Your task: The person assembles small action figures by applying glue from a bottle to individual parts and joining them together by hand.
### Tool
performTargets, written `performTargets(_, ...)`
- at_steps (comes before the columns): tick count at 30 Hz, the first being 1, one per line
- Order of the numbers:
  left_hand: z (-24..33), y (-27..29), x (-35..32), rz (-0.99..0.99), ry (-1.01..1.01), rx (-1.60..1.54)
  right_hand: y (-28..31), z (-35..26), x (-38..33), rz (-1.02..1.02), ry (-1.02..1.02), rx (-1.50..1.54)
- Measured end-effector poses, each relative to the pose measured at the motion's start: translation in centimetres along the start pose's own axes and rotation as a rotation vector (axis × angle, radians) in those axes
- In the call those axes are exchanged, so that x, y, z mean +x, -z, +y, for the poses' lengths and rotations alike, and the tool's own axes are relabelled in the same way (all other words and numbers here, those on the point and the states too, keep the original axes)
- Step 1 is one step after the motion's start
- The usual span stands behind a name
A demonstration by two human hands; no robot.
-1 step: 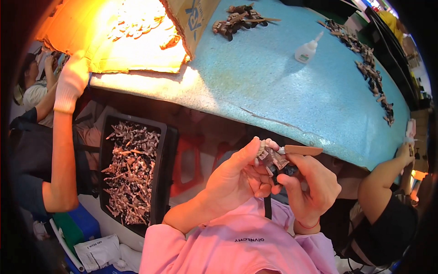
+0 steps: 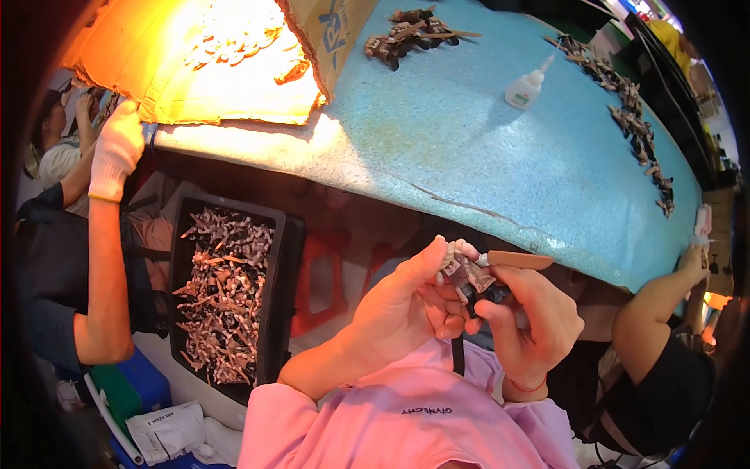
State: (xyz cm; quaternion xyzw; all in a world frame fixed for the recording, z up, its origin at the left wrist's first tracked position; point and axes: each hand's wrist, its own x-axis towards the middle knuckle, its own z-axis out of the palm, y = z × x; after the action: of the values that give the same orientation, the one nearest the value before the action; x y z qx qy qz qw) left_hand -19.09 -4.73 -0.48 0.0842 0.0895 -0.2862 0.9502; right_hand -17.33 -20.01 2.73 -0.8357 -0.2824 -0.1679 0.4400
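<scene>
A small toy figure (image 2: 469, 275), grey-brown with dark parts below, is held in front of my chest. Its upper side is gripped between the thumb and fingers of my left hand (image 2: 406, 293), whose other fingers curl beneath it. My right hand (image 2: 539, 313) pinches the figure's right side with thumb and forefinger. A flat brown blade-shaped piece (image 2: 522, 259) sticks out to the right above my right forefinger and seems joined to the figure; the joint is small and partly covered by my fingers.
Ahead lies a blue tabletop (image 2: 437, 148) with a white dropper bottle (image 2: 524, 89), a figure cluster (image 2: 406, 35) and a row of figures (image 2: 637, 125). A black crate (image 2: 283, 289) of figures stands left. A co-worker's gloved hand (image 2: 117, 148) touches a brightly lit cardboard box (image 2: 183, 105); another person's arm (image 2: 652, 301) is right.
The co-worker's gloved hand at the left has shifted slightly down and away from the lit box. My hands and the figure stay almost where they were.
</scene>
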Motion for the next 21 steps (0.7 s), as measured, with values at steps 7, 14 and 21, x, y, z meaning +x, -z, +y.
performTargets(7, -0.5, 0.3, -0.4, 0.037, -0.017, 0.104, 0.4, -0.1, -0.9, 0.002, 0.098, -0.004)
performTargets(14, -0.5, 0.5, -0.7, -0.024, -0.134, 0.321, 0.5, 0.1, -2.0, -0.020, 0.058, 0.169)
performTargets(21, -0.2, 1.9, -0.6, -0.144, -0.271, 0.532, -0.3, 1.2, -2.5, -0.018, 0.048, 0.318)
